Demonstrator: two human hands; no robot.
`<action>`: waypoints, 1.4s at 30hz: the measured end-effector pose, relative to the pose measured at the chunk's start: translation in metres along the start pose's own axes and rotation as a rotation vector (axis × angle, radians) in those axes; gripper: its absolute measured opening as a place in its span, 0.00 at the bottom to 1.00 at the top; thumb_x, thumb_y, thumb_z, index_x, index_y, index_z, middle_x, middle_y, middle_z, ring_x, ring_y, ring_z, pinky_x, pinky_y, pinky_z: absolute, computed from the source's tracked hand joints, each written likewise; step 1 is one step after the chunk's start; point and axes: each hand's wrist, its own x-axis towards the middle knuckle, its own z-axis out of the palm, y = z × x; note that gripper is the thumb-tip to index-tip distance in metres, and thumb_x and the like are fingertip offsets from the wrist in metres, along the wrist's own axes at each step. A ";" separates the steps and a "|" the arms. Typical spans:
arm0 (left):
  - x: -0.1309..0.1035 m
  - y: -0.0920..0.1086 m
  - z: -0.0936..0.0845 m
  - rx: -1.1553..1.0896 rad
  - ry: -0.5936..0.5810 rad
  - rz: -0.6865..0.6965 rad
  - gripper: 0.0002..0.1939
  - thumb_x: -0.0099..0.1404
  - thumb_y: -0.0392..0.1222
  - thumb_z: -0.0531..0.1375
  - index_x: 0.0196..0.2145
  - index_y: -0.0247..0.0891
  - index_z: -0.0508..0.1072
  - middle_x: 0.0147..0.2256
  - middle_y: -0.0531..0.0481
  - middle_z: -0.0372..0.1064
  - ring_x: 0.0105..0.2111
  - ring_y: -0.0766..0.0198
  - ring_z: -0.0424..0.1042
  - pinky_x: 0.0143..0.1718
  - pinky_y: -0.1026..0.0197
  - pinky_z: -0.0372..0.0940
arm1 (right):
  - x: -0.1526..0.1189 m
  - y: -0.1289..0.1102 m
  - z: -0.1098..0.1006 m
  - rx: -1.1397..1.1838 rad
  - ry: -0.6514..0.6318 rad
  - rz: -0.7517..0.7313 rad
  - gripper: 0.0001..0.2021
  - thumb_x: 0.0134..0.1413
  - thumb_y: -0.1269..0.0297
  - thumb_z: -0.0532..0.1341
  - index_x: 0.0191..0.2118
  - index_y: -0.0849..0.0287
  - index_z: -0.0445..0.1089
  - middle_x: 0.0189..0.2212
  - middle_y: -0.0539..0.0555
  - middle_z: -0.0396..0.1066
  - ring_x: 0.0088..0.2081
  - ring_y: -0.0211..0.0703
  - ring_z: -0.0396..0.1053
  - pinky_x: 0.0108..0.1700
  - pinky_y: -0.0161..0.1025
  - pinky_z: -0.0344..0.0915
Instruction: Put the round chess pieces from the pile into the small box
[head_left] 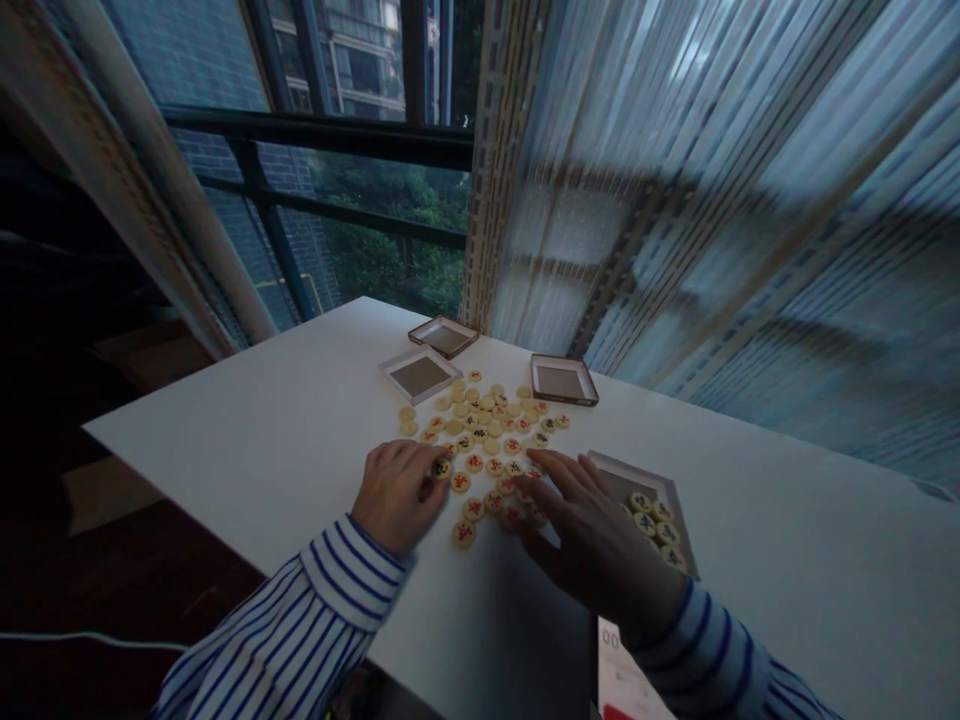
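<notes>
Round pale Chinese chess pieces (493, 466), marked in red or black or showing a blank side, lie spread on the white table (300, 410). At the left edge of the spread, my left hand (397, 490) is closed, thumb and fingers around a black-marked Chinese chess piece (441, 468). Opposite it, my right hand (592, 530) hovers with fingers apart over red-marked pieces, its fingertips near or touching them. Partly hidden behind that hand is a shallow box (679, 505) holding several black-marked pieces (643, 523).
Beyond the pieces stand a grey-white tray (386, 370), a brown-edged tray (472, 342) and another brown-edged tray (592, 395). A lit screen (622, 665) shows below my right wrist. Curtains (712, 200) and a window railing (322, 130) border the table's far side.
</notes>
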 end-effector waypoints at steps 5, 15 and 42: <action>-0.001 -0.003 0.005 -0.130 0.101 0.068 0.15 0.57 0.38 0.55 0.43 0.35 0.67 0.36 0.43 0.72 0.39 0.55 0.70 0.44 0.48 0.64 | -0.003 0.003 -0.001 -0.010 -0.021 0.007 0.15 0.55 0.60 0.56 0.48 0.56 0.66 0.53 0.63 0.63 0.54 0.57 0.60 0.52 0.62 0.55; 0.000 0.011 -0.006 -0.462 0.090 -0.018 0.17 0.57 0.38 0.57 0.45 0.39 0.65 0.39 0.45 0.70 0.37 0.61 0.72 0.34 0.59 0.71 | -0.009 0.008 -0.006 -0.004 0.048 0.018 0.15 0.55 0.61 0.56 0.48 0.56 0.66 0.52 0.62 0.64 0.53 0.56 0.61 0.53 0.62 0.54; 0.012 0.095 -0.013 -1.243 -0.222 -0.061 0.18 0.55 0.35 0.63 0.44 0.38 0.69 0.42 0.45 0.74 0.43 0.60 0.73 0.47 0.56 0.67 | -0.044 0.022 -0.030 0.180 0.395 -0.086 0.10 0.55 0.65 0.59 0.44 0.58 0.67 0.38 0.56 0.73 0.38 0.43 0.69 0.40 0.43 0.65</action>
